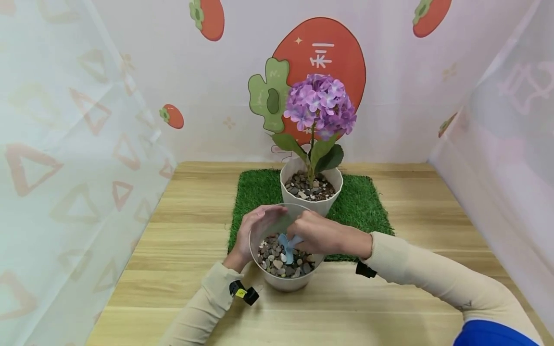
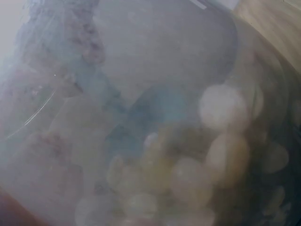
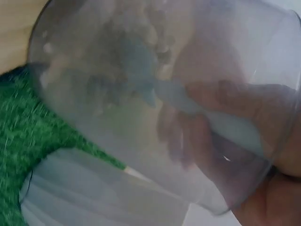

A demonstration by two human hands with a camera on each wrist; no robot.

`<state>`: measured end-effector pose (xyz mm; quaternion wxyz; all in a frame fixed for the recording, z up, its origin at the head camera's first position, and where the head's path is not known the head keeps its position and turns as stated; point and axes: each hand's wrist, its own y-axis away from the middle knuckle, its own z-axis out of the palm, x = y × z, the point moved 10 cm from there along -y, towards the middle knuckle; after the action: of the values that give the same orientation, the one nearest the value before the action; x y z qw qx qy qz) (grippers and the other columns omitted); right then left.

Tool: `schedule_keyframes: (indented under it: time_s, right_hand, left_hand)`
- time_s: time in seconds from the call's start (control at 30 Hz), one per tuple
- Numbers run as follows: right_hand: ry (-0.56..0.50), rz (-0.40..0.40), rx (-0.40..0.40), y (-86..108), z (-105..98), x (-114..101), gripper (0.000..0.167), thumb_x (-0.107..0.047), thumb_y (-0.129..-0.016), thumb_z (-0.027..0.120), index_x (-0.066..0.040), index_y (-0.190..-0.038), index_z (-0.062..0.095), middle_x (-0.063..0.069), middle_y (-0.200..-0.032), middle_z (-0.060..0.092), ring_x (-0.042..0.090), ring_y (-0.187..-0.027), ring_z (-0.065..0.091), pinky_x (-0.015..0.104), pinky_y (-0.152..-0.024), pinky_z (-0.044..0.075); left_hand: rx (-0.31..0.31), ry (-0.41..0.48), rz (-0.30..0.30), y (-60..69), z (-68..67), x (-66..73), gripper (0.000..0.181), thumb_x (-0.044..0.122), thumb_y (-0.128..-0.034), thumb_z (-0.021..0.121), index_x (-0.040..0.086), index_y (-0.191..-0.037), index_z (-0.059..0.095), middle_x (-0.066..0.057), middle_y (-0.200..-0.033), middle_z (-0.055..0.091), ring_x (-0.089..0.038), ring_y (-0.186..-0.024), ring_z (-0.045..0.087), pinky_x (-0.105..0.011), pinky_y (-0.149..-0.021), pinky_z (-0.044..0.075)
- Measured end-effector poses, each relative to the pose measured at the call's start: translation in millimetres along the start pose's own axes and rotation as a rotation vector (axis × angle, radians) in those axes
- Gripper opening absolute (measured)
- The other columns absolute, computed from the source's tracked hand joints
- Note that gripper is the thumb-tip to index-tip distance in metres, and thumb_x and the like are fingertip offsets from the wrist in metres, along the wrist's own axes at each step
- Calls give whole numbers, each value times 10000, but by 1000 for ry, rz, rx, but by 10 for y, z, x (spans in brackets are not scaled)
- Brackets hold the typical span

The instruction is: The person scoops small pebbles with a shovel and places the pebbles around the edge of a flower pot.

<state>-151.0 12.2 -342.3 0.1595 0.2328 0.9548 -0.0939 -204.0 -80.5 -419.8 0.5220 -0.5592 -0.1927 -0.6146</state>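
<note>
A clear plastic container point(image 1: 285, 283) part-filled with pebbles point(image 1: 277, 263) leans on the wooden table, tilted. My left hand point(image 1: 252, 233) holds it from its left side, the fingers wrapped round the wall near the rim. Inside the container, my right hand point(image 1: 318, 234) grips the handle of a small light-blue shovel point(image 1: 285, 249). The shovel's blade point(image 3: 139, 59) is down among the stones in the right wrist view, seen through the cloudy wall. The left wrist view shows blurred pebbles point(image 2: 228, 153) and the blue blade through the plastic.
Just behind the container stands a white pot point(image 1: 305, 204) with a purple hydrangea point(image 1: 320, 105) and pebbles round its stem. The pot sits on a green artificial grass mat point(image 1: 363, 206). Printed cloth walls point(image 1: 207, 96) enclose the wooden table point(image 1: 182, 230) at the back and sides.
</note>
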Motion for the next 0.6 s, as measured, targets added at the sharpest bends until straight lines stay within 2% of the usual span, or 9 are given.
schedule_keyframes:
  time_s: [0.2,0.47,0.6]
  right_hand:
    - [-118,53,21,34,-8,56,116,-37,-858,830,-17,-969,802,83,-935,830,143,-829,813,121,-770,613]
    - [-180,80,94,173,-88,91,107,-102,-863,850,-52,-951,819,65,-883,817,26,-694,710,95,-620,561]
    - [-220,67,163,256,-134,109,120,-108,-862,856,-60,-968,826,63,-880,807,-27,-661,630,115,-561,545]
  left_hand:
    - [18,-45,6,6,5,24,541,193,-1078,320,-215,-1386,498,-204,-1401,679,-248,-1339,649,-374,-1238,453]
    - [11,-56,7,0,26,27,530,184,-1081,311,-207,-1381,507,-118,-1371,710,-210,-1329,654,-357,-1242,448]
    - [3,-62,15,-4,13,21,530,175,-1084,299,-215,-1381,498,-101,-1374,710,-220,-1336,648,-371,-1243,448]
